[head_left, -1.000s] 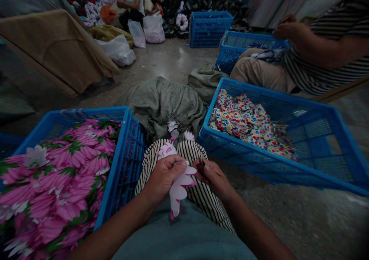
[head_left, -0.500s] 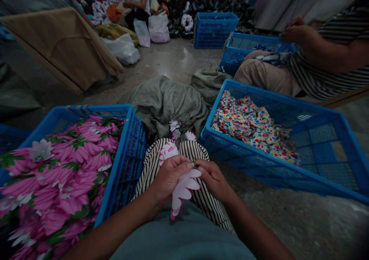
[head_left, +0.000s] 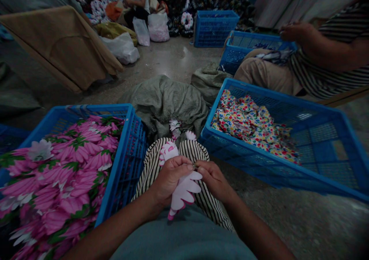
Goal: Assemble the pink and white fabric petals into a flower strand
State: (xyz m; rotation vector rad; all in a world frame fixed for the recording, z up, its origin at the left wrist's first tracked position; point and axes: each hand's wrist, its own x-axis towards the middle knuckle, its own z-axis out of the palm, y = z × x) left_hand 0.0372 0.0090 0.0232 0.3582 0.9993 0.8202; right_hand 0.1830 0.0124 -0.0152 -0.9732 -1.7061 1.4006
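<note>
My left hand is closed on a flower-shaped fabric piece, whose pale side faces up and whose scalloped petals hang toward my lap, with pink at the lower edge. Thumb and fingers of my right hand are pinched together at the piece's upper edge, almost touching my left fingertips. Something tiny shows between the fingertips, too small to name. Another pink-and-white petal piece lies on my striped trousers, just beyond my left hand.
A blue crate heaped with pink flower pieces stands at my left. At right, another blue crate holds colourful printed fabric. Green-grey sacking lies ahead of my knees. A person in stripes sits at right.
The fabric piece has turned slightly in my left hand, so more of its pale petals spread out below. Both hands stay nearly in place, still close together.
</note>
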